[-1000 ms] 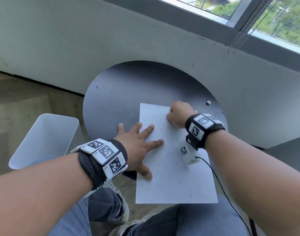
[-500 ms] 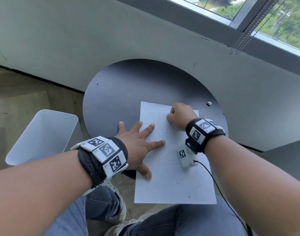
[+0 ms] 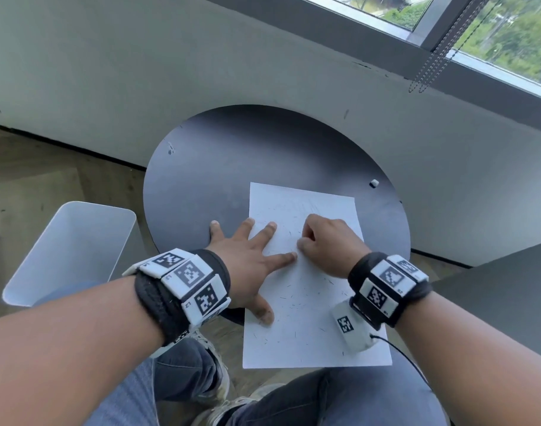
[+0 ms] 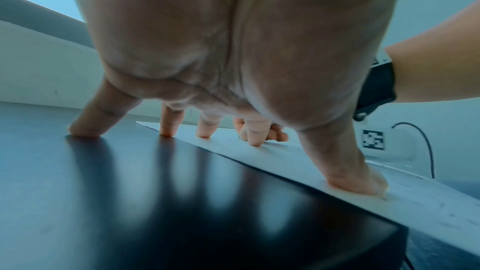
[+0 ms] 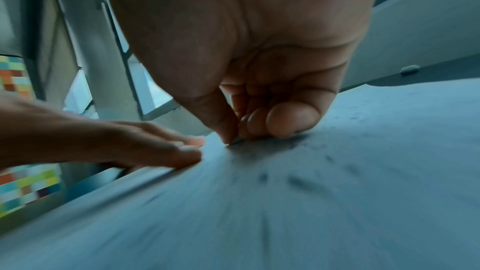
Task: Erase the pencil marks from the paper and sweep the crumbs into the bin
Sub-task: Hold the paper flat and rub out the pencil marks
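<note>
A white sheet of paper (image 3: 306, 318) lies on the round dark table (image 3: 232, 155), its near end hanging over the edge. Short dark crumbs (image 3: 294, 299) are strewn over its lower half. My left hand (image 3: 247, 259) lies flat with its fingers spread, pressing the paper's left edge; the left wrist view shows the fingertips (image 4: 203, 132) down on the sheet. My right hand (image 3: 327, 244) is curled into a fist on the middle of the paper, close to the left index finger. In the right wrist view its curled fingers (image 5: 291, 118) touch the sheet, and I see nothing held in them.
A white bin (image 3: 69, 250) stands on the floor left of the table. A small white eraser (image 3: 374, 183) lies on the table beyond the paper's far right corner. The wall and window run behind the table. My knees are under the near edge.
My right fist has slid from the paper's far edge toward me to the middle of the sheet. The left hand has stayed pressed on the left edge.
</note>
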Tool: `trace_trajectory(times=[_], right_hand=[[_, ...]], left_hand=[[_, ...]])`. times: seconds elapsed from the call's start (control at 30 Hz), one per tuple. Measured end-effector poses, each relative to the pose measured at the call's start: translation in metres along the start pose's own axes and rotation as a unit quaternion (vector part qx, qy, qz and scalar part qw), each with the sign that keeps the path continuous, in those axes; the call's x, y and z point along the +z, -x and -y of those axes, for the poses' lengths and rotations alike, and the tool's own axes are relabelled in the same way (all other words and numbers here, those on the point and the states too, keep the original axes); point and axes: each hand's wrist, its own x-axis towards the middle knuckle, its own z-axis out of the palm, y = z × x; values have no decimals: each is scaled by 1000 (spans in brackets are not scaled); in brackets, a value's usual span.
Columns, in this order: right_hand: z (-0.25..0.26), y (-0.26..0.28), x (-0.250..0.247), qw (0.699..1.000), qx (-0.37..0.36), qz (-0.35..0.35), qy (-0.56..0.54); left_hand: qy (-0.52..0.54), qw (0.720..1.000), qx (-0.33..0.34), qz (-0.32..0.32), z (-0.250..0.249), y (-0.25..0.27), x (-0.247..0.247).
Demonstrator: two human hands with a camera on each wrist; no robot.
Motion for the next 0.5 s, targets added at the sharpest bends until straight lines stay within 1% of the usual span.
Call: trace_trajectory(times=[0.1, 0.17, 0.23, 0.27, 0.33, 0.5], right_hand=[[2, -45, -9, 999, 30, -40, 10], [5, -75, -16, 997, 49, -50, 23], [5, -91, -19, 996, 59, -47, 37], [4, -90, -19, 996, 58, -41, 45], [2, -70, -20, 997, 42, -25, 58], [-10, 18, -10, 998, 20, 40, 41]], left_hand=[[-1, 1000, -1, 10, -2, 1, -4], [0, 1000, -5, 16, -3, 2, -6], [1, 1000, -9, 18, -4, 3, -7], [2, 1000, -9, 19, -4, 4, -8], [1, 1000, -9, 19, -5, 5, -8], [-2, 1000, -16, 22, -8, 5, -9]])
